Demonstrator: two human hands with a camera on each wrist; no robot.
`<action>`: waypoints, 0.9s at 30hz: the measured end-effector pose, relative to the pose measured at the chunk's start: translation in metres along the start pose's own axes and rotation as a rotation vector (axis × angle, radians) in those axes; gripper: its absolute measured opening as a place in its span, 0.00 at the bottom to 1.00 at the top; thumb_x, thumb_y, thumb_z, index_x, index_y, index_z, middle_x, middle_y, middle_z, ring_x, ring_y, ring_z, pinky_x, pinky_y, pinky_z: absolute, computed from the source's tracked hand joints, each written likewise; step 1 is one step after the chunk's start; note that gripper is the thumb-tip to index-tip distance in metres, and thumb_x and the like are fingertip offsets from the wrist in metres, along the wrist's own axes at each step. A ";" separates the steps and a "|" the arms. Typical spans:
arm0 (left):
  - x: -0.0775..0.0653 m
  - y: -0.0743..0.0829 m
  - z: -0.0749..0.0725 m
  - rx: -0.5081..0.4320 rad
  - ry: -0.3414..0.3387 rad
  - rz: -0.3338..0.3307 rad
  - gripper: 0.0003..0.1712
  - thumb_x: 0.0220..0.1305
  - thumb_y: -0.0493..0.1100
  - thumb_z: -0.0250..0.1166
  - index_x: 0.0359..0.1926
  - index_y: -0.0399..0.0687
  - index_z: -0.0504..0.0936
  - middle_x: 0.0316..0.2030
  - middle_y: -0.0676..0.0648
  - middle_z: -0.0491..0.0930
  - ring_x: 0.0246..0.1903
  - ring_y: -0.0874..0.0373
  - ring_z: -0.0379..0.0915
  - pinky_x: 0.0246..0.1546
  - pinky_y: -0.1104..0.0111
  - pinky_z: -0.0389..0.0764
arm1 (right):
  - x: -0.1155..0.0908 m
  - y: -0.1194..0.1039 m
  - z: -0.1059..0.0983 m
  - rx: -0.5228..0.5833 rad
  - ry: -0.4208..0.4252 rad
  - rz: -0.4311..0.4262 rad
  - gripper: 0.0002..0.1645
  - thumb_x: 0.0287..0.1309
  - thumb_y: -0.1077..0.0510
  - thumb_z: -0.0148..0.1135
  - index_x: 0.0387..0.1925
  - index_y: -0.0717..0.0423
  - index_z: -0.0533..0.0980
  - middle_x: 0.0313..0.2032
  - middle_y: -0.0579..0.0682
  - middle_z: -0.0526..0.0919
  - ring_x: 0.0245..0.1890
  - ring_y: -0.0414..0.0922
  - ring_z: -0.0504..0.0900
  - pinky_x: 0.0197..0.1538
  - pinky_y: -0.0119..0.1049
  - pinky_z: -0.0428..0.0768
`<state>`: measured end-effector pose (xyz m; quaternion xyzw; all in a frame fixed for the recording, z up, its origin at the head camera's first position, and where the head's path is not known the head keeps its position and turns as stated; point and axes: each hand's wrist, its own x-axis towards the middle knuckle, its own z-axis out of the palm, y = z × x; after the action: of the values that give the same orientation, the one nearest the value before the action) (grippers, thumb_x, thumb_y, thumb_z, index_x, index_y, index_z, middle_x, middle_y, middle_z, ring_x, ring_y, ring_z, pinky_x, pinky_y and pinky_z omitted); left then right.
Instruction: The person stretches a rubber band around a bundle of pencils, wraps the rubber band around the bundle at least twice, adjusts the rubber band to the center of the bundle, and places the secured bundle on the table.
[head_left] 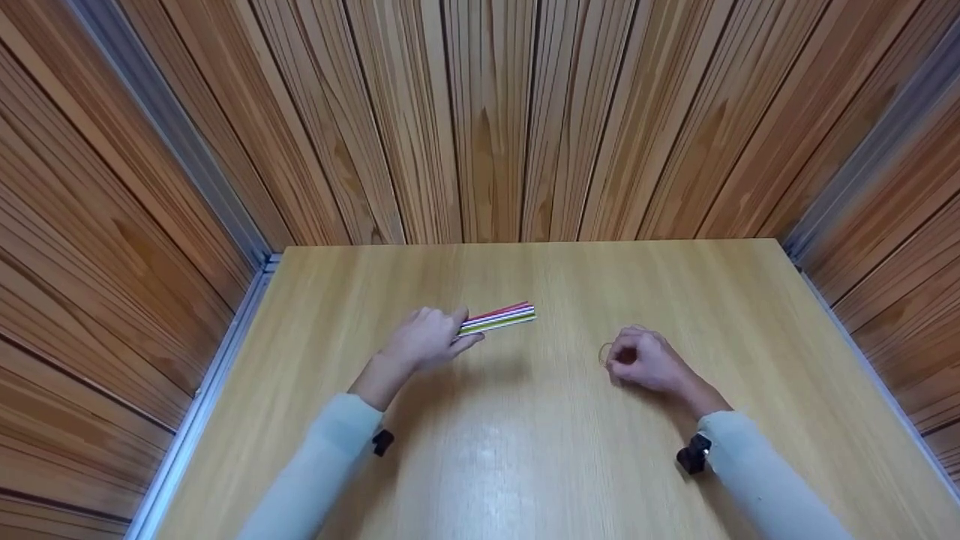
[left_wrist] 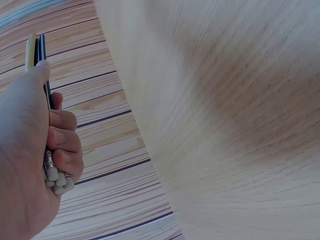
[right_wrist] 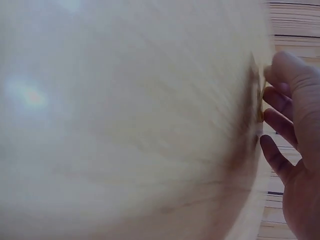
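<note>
The left hand's grip (head_left: 426, 339) holds slim, multicoloured, eraser-tipped pencils (head_left: 499, 319); farther right, the right hand's grip (head_left: 646, 361) pinches a thin yellow loop (head_left: 601, 354).

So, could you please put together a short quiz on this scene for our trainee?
1. Which hand grips the pencils?
2. True or false: the thin loop lies on the table apart from both hands.
3. In the left wrist view, what shows at the pencils' lower ends: A, sharpened tips; B, erasers; C, brush bristles?

Key: 1. The left hand. 2. False; the right hand holds it. 3. B.
</note>
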<state>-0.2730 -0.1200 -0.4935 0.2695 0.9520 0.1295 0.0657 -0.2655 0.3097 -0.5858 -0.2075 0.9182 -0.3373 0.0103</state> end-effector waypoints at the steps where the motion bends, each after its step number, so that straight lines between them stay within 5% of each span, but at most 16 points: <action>1: 0.000 0.000 0.000 -0.001 -0.001 -0.001 0.28 0.86 0.65 0.59 0.58 0.43 0.79 0.27 0.49 0.73 0.23 0.57 0.68 0.26 0.68 0.66 | -0.001 0.000 0.000 0.047 0.012 0.025 0.07 0.64 0.65 0.77 0.35 0.50 0.90 0.39 0.48 0.89 0.42 0.38 0.78 0.48 0.29 0.78; 6: 0.000 -0.001 0.002 0.008 0.002 0.004 0.29 0.86 0.65 0.59 0.58 0.43 0.80 0.28 0.50 0.72 0.24 0.57 0.68 0.26 0.68 0.66 | -0.001 -0.004 -0.004 0.276 0.075 0.139 0.02 0.68 0.67 0.74 0.41 0.61 0.90 0.42 0.59 0.94 0.40 0.37 0.86 0.47 0.24 0.81; 10: -0.001 -0.001 0.003 0.004 0.013 0.009 0.28 0.86 0.65 0.59 0.56 0.42 0.80 0.27 0.50 0.72 0.23 0.58 0.67 0.25 0.68 0.65 | 0.003 -0.009 -0.010 0.464 0.126 0.172 0.04 0.70 0.71 0.69 0.43 0.71 0.87 0.40 0.57 0.96 0.40 0.34 0.92 0.49 0.24 0.85; 16: 0.000 -0.001 0.005 -0.012 0.018 -0.007 0.28 0.85 0.65 0.61 0.57 0.43 0.80 0.28 0.50 0.74 0.22 0.58 0.67 0.25 0.68 0.65 | 0.009 -0.015 -0.012 0.656 0.218 0.121 0.03 0.72 0.75 0.66 0.42 0.77 0.84 0.32 0.40 0.95 0.36 0.35 0.95 0.48 0.27 0.90; 24: 0.000 -0.001 0.004 -0.014 0.004 -0.012 0.29 0.85 0.66 0.60 0.58 0.44 0.80 0.28 0.50 0.74 0.23 0.58 0.68 0.25 0.69 0.66 | 0.013 -0.022 -0.007 0.872 0.286 0.071 0.10 0.72 0.79 0.62 0.50 0.89 0.77 0.33 0.44 0.95 0.33 0.38 0.95 0.44 0.33 0.93; 27: 0.000 -0.001 0.004 -0.019 0.002 -0.014 0.28 0.85 0.66 0.60 0.58 0.44 0.80 0.28 0.49 0.74 0.22 0.58 0.68 0.25 0.69 0.66 | 0.013 -0.025 -0.007 0.940 0.292 0.056 0.09 0.74 0.79 0.61 0.50 0.86 0.79 0.35 0.46 0.96 0.33 0.39 0.96 0.43 0.33 0.93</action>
<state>-0.2725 -0.1200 -0.4972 0.2621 0.9527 0.1381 0.0682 -0.2697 0.2920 -0.5634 -0.1060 0.6637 -0.7402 -0.0171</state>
